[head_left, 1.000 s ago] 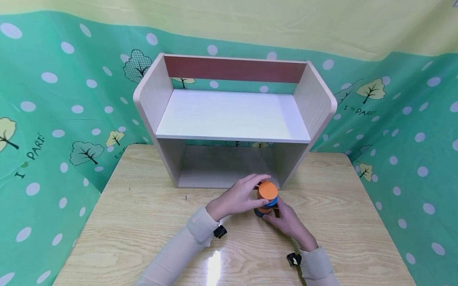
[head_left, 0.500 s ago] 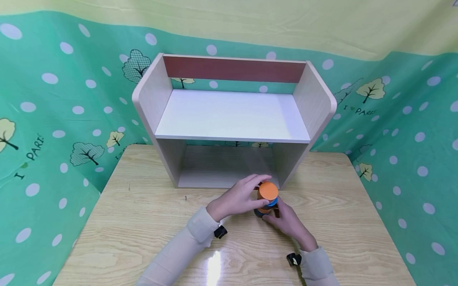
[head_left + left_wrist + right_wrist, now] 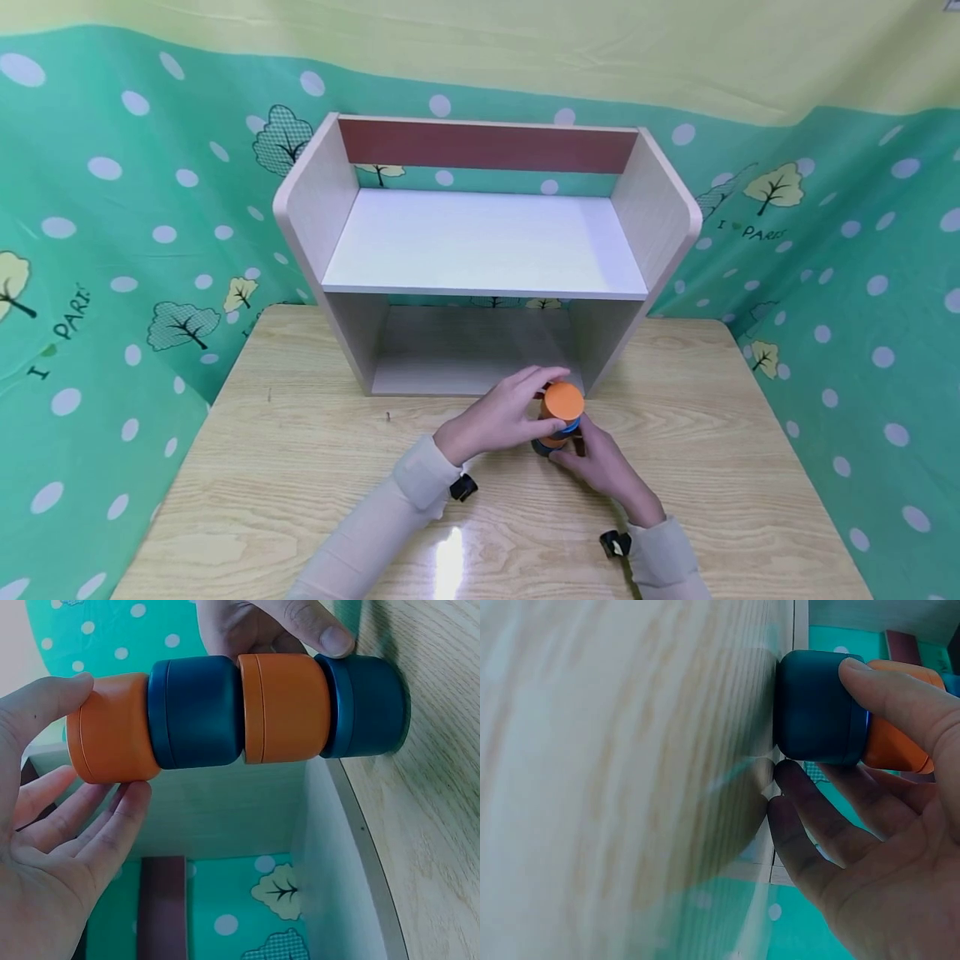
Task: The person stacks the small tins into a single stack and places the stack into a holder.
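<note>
Several small round jars with lid seams, orange and dark blue by turns, stand stacked upright on the table in front of the shelf. My left hand (image 3: 498, 417) grips the top orange jar (image 3: 562, 402), thumb on one side and fingertips on the other. Below it come a blue jar (image 3: 196, 712), another orange jar (image 3: 289, 709) and the bottom blue jar (image 3: 367, 709), which touches the wood. Low on the stack, my right hand (image 3: 603, 462) holds the bottom blue jar, its thumb near the lid seam and fingertips on the far side. The jars sit slightly off-line.
Just behind the stack is a two-level shelf (image 3: 487, 246) with pale side panels and a reddish-brown back strip. The wooden table (image 3: 300, 483) extends to both sides. A green dotted curtain (image 3: 112, 242) hangs around the back and sides.
</note>
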The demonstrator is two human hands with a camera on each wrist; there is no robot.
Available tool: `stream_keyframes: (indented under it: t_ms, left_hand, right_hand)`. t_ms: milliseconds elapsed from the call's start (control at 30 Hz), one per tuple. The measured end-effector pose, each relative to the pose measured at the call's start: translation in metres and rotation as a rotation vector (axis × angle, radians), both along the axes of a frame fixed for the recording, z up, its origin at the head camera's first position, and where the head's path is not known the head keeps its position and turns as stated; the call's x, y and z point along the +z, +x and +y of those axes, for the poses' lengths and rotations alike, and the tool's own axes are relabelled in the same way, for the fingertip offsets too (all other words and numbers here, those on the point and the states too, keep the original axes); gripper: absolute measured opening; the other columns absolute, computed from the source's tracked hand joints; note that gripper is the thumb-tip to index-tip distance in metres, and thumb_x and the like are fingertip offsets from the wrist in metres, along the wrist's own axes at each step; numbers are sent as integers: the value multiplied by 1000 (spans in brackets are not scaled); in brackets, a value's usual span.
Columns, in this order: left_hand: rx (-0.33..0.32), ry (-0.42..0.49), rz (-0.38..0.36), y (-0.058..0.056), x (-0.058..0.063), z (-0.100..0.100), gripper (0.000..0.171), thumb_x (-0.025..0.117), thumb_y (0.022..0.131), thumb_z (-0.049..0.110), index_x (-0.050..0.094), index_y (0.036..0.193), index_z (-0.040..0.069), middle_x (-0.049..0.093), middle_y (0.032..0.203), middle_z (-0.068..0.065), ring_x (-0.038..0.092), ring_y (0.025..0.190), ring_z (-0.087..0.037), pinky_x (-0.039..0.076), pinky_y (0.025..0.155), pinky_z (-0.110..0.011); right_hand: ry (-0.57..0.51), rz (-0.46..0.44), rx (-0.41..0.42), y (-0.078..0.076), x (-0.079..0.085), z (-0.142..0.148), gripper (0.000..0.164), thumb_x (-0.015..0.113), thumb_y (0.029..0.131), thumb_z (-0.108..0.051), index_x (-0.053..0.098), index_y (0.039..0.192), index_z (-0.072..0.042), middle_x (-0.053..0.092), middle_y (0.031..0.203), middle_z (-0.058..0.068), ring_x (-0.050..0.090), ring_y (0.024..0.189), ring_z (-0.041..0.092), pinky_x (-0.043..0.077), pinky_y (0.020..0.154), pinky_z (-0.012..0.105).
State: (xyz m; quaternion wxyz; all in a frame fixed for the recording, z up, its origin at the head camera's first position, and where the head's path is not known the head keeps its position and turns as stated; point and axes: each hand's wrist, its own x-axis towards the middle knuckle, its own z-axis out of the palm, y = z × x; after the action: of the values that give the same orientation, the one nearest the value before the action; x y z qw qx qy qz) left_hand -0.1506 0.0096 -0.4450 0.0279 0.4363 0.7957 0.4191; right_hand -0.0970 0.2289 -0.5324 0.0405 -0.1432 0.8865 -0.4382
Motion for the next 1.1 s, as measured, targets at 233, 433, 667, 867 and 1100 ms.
stream_keyframes:
  t_ms: [233, 433, 667, 867, 1100]
  left_hand:
    - [4, -8, -14, 2, -1, 1, 70, 76, 92, 25, 41, 151, 13, 54, 137, -5, 56, 117, -10, 50, 98, -28]
    - [6, -6, -31, 3, -3, 0, 71, 76, 91, 28, 41, 152, 14, 52, 138, -5, 57, 117, -11, 51, 98, -30]
    - [5, 7, -74, 3, -4, -4, 72, 76, 92, 29, 40, 152, 14, 50, 143, -7, 57, 120, -12, 51, 98, -30]
    - [37, 7, -133, 3, -12, -11, 71, 75, 92, 32, 40, 152, 15, 49, 145, -5, 58, 121, -16, 49, 98, -26]
    - [61, 22, -209, 5, -24, -20, 72, 76, 91, 30, 40, 151, 13, 50, 143, -14, 60, 120, -26, 53, 97, -35]
  right_hand:
    - [20, -8, -15, 2, 0, -1, 59, 79, 86, -9, 48, 137, -10, 62, 109, 3, 53, 83, 25, 44, 65, 29]
    - [21, -18, -24, 2, 0, -2, 59, 80, 86, -9, 49, 136, -9, 61, 108, 3, 53, 83, 24, 43, 66, 28]
    - [13, -10, -21, 2, 0, -2, 58, 80, 86, -8, 50, 135, -10, 63, 113, 3, 53, 85, 24, 44, 67, 29]
    - [8, 2, -14, 1, -1, -2, 58, 80, 85, -8, 50, 135, -9, 64, 118, 6, 54, 88, 22, 46, 71, 30]
    - [24, 9, -23, 1, -2, -1, 57, 82, 84, -9, 52, 133, -10, 65, 118, 6, 54, 87, 20, 47, 72, 31]
